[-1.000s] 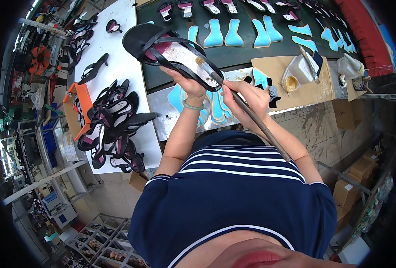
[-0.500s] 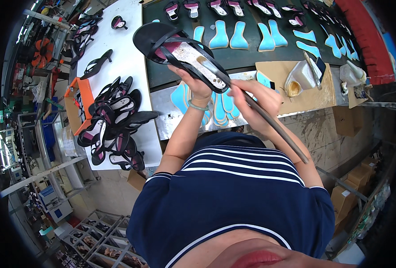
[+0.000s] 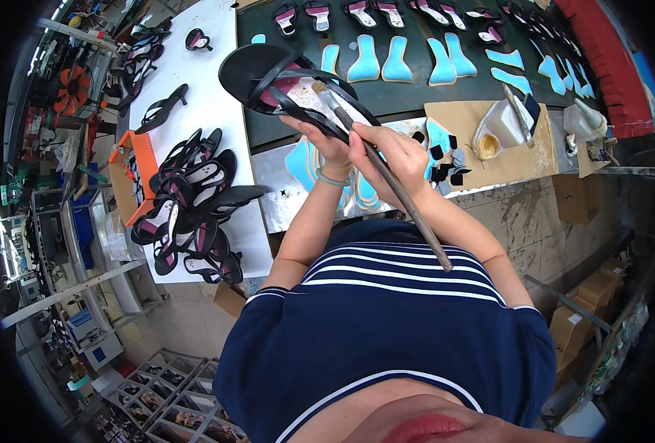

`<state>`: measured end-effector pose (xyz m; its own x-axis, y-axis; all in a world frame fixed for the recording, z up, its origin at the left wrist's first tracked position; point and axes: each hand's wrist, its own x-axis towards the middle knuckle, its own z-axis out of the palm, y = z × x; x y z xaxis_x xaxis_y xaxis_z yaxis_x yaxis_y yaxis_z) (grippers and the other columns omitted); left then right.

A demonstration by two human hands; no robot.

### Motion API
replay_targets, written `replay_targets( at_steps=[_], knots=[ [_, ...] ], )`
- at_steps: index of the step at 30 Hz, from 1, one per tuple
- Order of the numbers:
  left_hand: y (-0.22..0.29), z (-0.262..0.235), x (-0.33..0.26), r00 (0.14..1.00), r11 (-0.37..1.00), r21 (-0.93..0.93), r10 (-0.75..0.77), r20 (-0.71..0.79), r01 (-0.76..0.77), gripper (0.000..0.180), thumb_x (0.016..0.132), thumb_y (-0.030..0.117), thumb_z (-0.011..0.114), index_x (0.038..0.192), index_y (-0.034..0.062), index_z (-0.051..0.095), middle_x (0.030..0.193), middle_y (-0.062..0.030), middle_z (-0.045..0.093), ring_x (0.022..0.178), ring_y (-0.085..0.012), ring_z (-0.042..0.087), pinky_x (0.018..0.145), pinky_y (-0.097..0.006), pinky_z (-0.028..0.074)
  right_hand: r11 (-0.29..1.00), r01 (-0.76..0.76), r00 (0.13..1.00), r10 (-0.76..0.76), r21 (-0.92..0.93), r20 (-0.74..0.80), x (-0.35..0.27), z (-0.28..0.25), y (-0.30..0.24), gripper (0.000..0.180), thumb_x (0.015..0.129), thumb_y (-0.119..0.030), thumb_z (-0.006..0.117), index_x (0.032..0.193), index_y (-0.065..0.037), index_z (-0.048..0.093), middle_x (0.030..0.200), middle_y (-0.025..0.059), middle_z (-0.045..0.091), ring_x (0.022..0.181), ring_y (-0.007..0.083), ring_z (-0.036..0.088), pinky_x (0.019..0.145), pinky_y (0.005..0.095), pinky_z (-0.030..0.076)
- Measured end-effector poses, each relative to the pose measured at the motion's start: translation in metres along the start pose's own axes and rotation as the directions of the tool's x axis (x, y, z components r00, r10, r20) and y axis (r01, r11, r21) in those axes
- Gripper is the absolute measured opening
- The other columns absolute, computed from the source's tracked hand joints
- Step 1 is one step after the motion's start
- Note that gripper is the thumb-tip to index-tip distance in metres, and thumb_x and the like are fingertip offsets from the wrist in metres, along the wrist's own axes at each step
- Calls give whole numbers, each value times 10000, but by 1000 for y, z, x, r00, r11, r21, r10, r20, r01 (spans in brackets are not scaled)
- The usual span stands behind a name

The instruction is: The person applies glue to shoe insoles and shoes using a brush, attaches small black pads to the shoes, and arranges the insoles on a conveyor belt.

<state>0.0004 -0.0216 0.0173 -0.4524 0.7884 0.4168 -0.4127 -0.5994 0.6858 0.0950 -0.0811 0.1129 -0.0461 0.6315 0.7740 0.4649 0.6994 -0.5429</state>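
My left hand (image 3: 326, 142) grips a black strappy sandal (image 3: 252, 72) from below, its toe pointing to the upper left. Inside the straps shows a pale insole with a purple-pink patch. Between the fingers of my right hand (image 3: 394, 159) is a long wooden-handled brush (image 3: 409, 207). Its bristle end lies over the insole near the straps, and the handle slants down to the right across my forearm. Under my hands are several light-blue insole pieces (image 3: 298, 164) on the metal table edge. Small black and grey pads (image 3: 446, 166) lie just right of my right hand.
A heap of black sandals (image 3: 202, 199) covers the white table at left, beside an orange-flapped box (image 3: 141, 166). On cardboard (image 3: 512, 159) at right stands a white glue container (image 3: 496, 136). Blue insoles (image 3: 398, 59) and more sandals (image 3: 357, 11) line the dark green surface behind.
My right hand and brush have shifted left, the bristle end moving from near the heel up toward the straps. The small black and grey pads now show beside my hand.
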Motion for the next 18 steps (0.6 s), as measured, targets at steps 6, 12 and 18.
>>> replay_targets(
  at_steps=[6, 12, 18],
  knots=[
    [0, 0, 4, 998, 998, 25, 55, -18, -54, 687, 962, 527, 330, 1470, 149, 65, 1462, -118, 243, 1332, -252, 310, 1096, -418, 269, 998, -66, 998, 66, -15, -3, 1, -7, -6, 121, 748, -14, 710, 849, 36, 665, 696, 128, 670, 563, 196, 660, 518, 250, 509],
    [4, 0, 7, 999, 999, 13, 51, 17, -51, 687, 965, 525, 318, 1471, 141, 56, 1459, -120, 248, 1322, -256, 330, 1086, -417, 285, 990, -142, 990, 142, -3, 19, 1, -14, -12, 86, 763, -14, 698, 827, 34, 667, 668, 119, 664, 555, 172, 659, 508, 240, 502],
    [18, -3, 9, 1000, 1000, 10, -29, 12, 29, 583, 998, 482, 273, 1452, 133, 169, 1399, -82, 351, 1275, -215, 385, 1074, -379, 308, 969, -211, 965, 186, 125, 187, 9, -43, -6, 76, 760, 6, 689, 834, 15, 671, 694, 107, 648, 584, 181, 642, 521, 260, 490]
  ],
)
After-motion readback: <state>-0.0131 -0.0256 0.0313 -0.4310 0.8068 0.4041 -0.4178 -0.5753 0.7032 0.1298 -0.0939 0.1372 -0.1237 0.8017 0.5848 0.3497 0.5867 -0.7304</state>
